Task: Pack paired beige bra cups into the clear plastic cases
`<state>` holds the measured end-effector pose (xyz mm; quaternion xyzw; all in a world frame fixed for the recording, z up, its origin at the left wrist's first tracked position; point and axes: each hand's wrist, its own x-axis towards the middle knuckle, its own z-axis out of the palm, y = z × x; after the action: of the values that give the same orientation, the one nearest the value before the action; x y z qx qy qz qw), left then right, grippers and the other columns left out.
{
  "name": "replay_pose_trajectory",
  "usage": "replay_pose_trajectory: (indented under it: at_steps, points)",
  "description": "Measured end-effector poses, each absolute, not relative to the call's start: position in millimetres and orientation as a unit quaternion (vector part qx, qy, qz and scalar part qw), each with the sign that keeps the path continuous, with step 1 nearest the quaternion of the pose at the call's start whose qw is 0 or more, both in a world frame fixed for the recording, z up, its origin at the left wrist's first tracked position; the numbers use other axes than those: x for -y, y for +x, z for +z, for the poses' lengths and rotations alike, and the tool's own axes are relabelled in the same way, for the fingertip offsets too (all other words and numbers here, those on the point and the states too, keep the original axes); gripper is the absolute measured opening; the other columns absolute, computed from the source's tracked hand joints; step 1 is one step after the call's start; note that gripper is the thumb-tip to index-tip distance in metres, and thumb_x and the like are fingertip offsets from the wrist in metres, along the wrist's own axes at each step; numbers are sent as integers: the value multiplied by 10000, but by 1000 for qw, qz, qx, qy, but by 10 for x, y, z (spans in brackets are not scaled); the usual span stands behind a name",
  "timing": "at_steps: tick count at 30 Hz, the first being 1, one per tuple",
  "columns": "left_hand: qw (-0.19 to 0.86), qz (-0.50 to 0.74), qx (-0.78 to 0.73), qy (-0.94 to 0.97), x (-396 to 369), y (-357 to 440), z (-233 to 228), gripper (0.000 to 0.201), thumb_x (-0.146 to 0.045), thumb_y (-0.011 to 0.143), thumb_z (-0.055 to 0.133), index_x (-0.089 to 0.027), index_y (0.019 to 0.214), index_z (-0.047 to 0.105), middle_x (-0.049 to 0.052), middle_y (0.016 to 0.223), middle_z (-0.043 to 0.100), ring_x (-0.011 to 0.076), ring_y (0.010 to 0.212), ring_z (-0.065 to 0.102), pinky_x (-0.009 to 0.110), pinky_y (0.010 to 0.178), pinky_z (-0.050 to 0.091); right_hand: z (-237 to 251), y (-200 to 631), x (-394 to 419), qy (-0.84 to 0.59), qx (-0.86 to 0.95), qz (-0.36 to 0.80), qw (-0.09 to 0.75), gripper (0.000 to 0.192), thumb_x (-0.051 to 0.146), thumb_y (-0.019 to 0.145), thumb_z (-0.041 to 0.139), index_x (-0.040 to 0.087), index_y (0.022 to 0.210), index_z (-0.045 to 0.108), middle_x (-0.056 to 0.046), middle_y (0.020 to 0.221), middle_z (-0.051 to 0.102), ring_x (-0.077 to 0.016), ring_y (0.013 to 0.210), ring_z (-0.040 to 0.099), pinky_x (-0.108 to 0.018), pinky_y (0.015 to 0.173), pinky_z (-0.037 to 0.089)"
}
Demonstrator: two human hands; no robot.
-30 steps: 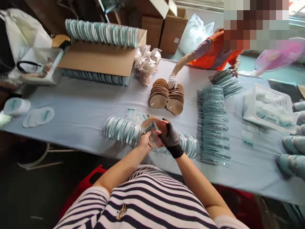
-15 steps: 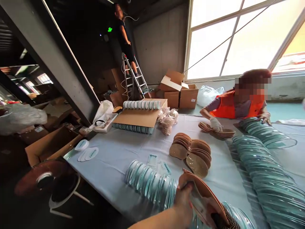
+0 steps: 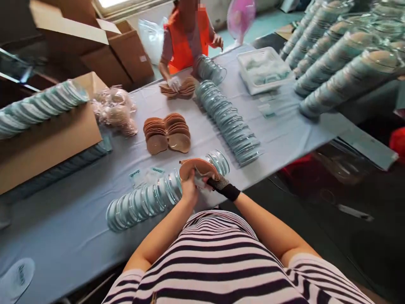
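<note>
View has dropped since half a second ago; ladder gone. Left hand [image 3: 189,188] and gloved right hand [image 3: 214,182] both grip one tan pad [image 3: 196,166], frame centre. Two pad stacks [image 3: 167,133] beyond.

We hold both forearms out from our striped sleeves, angled inward so they meet above the table edge. Our left hand [image 3: 189,188] is bare, its fingers curled shut in a pinching grip, knuckles turned up toward us. Our right hand [image 3: 212,180] wears a dark fingerless knit glove with a black cuff at the wrist; its fingers are curled closed too, touching the left hand's fingers. Both elbows are bent.
</note>
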<state>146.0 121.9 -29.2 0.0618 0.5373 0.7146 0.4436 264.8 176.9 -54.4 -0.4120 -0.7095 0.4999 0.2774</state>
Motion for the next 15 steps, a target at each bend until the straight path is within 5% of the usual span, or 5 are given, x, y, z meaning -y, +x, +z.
replay_pose_trajectory:
  at_steps: [4,9,12,15]
  points:
    - [470,608,-583,264,-1297,1479,-485,515,-524,801,685,-193,1189,607,90,1069,695,219,940,668,332,769,530,-837,2937,-1610,-510,641,434,375,325,428,884,441,210,794,665,-84,823,739,-224,832,702,-372,819,577]
    - [216,355,-540,732,-1902,1299,-561,299,-274,890,610,-237,1186,626,90,1276,614,257,1295,498,454,1114,378,-900,3454,-1640,-645,562,201,477,455,395,901,433,86,1176,623,-217,1132,698,-284,1026,675,-437,913,556]
    - [138,172,-480,849,-2192,1271,-626,289,-252,859,653,-222,1147,663,102,1250,616,287,1277,493,475,1117,368,-918,3541,-1662,-643,582,145,476,493,408,908,461,89,1266,578,-199,1211,674,-290,1082,662,-458,950,546]
    - [104,113,-471,869,-2311,1340,-677,368,-366,866,656,-194,1191,652,125,1238,597,285,1199,523,447,1078,405,-1031,3446,-1604,-622,619,90,471,429,341,911,469,141,1271,589,-145,1182,701,-265,1057,684,-420,929,568]
